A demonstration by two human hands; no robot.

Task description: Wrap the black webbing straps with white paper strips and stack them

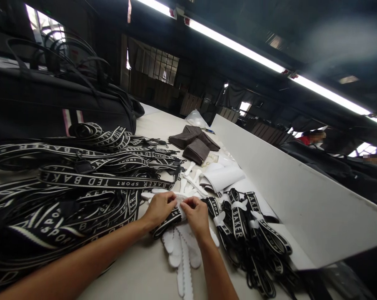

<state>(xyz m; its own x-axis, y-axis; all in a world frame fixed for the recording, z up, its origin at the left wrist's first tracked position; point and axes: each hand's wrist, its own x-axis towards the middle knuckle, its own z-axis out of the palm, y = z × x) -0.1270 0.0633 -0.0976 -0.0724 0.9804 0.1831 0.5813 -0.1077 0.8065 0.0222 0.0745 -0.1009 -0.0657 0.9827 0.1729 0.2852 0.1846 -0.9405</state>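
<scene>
My left hand (pixel 158 208) and my right hand (pixel 197 214) meet at the middle of the white table (pixel 144 271), both pinching a folded black strap with white lettering (pixel 167 223). A white plastic tie (pixel 180 199) lies between the fingertips of both hands. Under my wrists lie several white scalloped plastic ties (pixel 182 254). The fingers of both hands are curled closed.
A big tangled heap of black lettered straps (pixel 66 187) fills the left. Bundled, tied straps (pixel 247 225) lie at the right, by a white divider board (pixel 285 183). Brown pouches (pixel 194 143), white rolled paper (pixel 221 178) and black bags (pixel 51 104) sit farther back. Other people are beyond the divider.
</scene>
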